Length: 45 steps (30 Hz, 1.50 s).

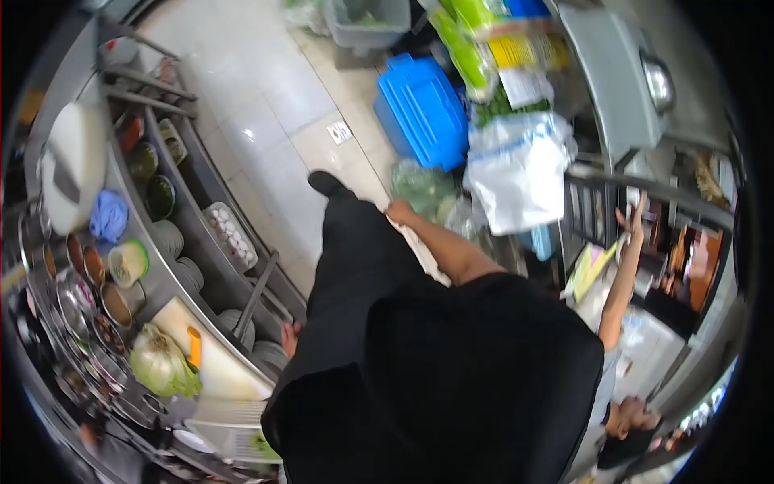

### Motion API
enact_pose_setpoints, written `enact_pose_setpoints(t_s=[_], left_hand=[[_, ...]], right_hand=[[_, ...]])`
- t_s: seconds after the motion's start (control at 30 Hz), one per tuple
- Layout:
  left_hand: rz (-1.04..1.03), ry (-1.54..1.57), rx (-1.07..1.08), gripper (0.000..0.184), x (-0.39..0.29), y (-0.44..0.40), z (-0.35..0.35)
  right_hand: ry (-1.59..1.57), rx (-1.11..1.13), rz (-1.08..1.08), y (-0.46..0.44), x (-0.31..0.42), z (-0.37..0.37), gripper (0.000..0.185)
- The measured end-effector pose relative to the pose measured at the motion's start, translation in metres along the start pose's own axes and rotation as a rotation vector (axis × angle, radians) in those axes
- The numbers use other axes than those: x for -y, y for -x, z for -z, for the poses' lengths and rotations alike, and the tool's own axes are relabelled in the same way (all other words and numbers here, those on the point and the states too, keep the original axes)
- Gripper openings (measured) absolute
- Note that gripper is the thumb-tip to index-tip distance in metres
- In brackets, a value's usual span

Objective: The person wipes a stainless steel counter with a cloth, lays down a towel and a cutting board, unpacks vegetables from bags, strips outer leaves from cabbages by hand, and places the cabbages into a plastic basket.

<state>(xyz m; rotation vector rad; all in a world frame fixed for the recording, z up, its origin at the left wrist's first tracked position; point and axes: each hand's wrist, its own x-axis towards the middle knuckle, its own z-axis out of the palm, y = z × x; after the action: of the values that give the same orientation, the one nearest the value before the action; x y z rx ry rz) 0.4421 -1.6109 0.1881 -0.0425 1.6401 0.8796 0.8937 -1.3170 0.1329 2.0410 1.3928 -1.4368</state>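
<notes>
My right hand (399, 212) is out in front of my dark-clothed right leg, its fingers closed. A pale cloth (421, 254) hangs from it, running back under my forearm. Only part of my left hand (290, 337) shows, at my left side close to the counter edge; its finger pose is unclear, and I see nothing in it. On the counter nearby lie a white cutting board (228, 359), a head of lettuce (164, 361) and an orange-handled tool (194, 347).
Left, a steel counter holds bowls and a blue cloth (109, 216); plates and an egg tray (231, 235) sit on its lower shelf. Ahead are tiled floor (274, 121), a blue lidded bin (423, 109) and a white plastic bag (520, 173). Another person (621, 298) stands right, arm raised.
</notes>
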Motion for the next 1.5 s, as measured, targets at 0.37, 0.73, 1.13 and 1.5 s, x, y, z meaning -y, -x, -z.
enact_pose_setpoints(t_s=[0.37,0.73,1.13,1.5], left_hand=[[-0.003,-0.558,0.152,0.050,-0.152,-0.039,-0.085],[0.006,-0.934,0.459,0.051,-0.085,-0.051,-0.123],[0.232,-0.864,0.134,0.043,0.028,0.008,-0.083],[0.155,-0.540,-0.173,0.043,0.147,0.135,-0.020]], right_hand=[[-0.365,-0.012,-0.187,0.101,-0.070,-0.127,0.033],[-0.518,0.004,-0.504,0.250,-0.183,-0.251,0.029],[-0.261,-0.691,-0.666,0.022,-0.381,-0.140,0.080],[0.462,-0.434,-0.104,-0.069,-0.535,-0.157,0.015]])
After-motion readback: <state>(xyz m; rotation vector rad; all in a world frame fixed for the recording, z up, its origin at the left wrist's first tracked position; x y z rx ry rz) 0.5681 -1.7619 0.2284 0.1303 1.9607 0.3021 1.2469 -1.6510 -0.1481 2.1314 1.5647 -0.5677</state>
